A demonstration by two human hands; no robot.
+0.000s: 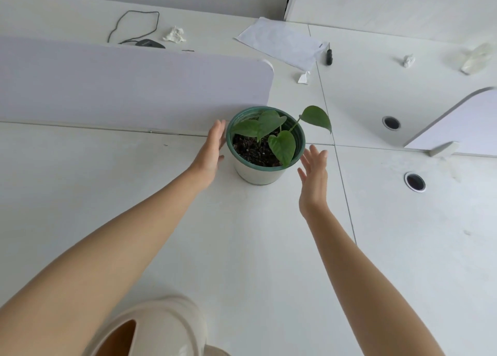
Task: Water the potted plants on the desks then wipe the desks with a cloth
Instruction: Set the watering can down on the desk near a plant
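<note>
1. Desk: white, several tops butted together, bearing everything listed below. Litter lay on it, so we judged it not yet wiped.
2. Divider panel: pale lilac, upright, behind the plant.
3. Cream vessel: at the near edge, under the left forearm. We could not tell whether it was a watering can.
4. Potted plant: white pot with a green rim, dark soil, heart-shaped leaves. It stood upright on the desk just in front of the panel's rounded end.
5. Left hand: fingers straight, holding nothing, at the pot's left side. We could not tell whether it touched the rim.
6. Right hand: fingers spread wide, empty, just beside the pot's right side, apart from it.
7. Sheet of paper, crumpled tissue, screwdriver: on the far desks, well apart from the pot.

Step, as we judged it: the watering stage, with both hands framing the pot to take hold of it. The next move called for both palms to close evenly on the pot wall, keeping it upright and sparing the overhanging leaf.
</note>
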